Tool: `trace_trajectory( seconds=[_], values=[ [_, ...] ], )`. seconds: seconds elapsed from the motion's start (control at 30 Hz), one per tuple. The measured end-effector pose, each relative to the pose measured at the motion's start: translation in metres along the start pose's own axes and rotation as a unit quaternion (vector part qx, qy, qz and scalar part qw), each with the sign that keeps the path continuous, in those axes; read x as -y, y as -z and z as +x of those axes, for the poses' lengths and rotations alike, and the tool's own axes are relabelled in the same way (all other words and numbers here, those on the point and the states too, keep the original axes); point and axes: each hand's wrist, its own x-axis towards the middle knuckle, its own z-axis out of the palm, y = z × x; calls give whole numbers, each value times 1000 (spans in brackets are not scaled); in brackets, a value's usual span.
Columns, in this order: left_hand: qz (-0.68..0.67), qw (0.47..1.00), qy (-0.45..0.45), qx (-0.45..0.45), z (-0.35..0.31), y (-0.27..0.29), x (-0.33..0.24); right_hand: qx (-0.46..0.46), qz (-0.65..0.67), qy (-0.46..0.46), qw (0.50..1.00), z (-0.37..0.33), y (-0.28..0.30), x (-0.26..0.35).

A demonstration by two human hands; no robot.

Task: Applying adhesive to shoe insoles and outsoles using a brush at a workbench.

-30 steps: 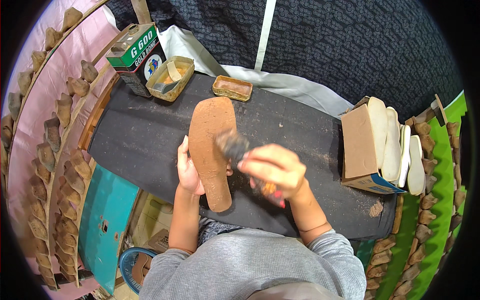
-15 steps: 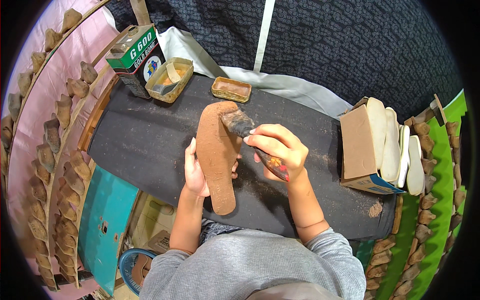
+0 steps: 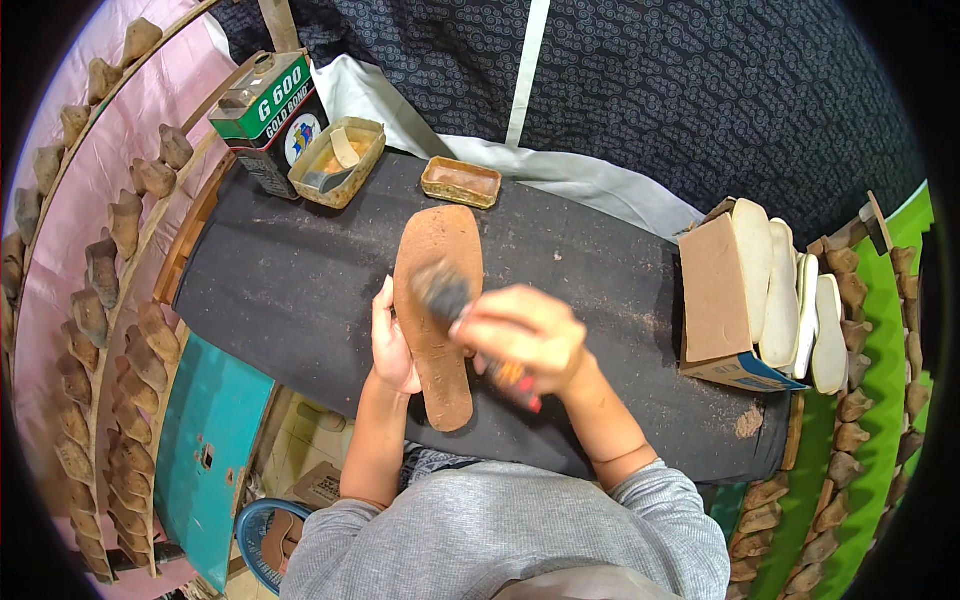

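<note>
My left hand [image 3: 395, 345] holds a brown shoe sole [image 3: 445, 235] from its left side and from beneath. The sole stands lengthwise in front of me, broad end away, narrow heel end near my body. Closed round the stained handle of a brush [image 3: 446, 290] is my right hand [image 3: 528, 335]. The dark brush head lies over the middle of the sole's upper face, smeared by motion. Part of my left fingers is hidden behind the sole and my right hand.
On the black-covered table [image 3: 270, 270] stand a green-and-black metal can [image 3: 270, 120], a tub with a spreader [image 3: 338, 165] and a small tray [image 3: 462, 182]. At right a cardboard box [image 3: 722, 295] holds several pale soles. Racks of wooden shoe lasts [image 3: 105, 265] line both sides.
The brush in my right hand has moved from the sole's far right edge toward its middle, nearer to me. My left hand and the sole have stayed almost in place.
</note>
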Motion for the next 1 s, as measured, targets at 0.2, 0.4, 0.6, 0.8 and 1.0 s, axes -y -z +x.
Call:
trace_trajectory(
  seconds=[0.2,0.4,0.6,0.8,1.0],
  values=[
    [-51,998,17,-20,-5,-2,-2,-16,-17,-31,999,0,10,1],
    [-41,998,29,37,-2,6,-4,-18,-15,-61,998,-5,17,-2],
    [-25,998,-1,-63,-4,6,-8,43,71,-62,995,-11,18,3],
    [-33,999,23,32,-2,1,-8,-70,-71,-59,993,-5,18,-15],
    [-7,1000,0,-10,-4,14,-14,24,54,-94,994,-19,14,-4]
  ],
)
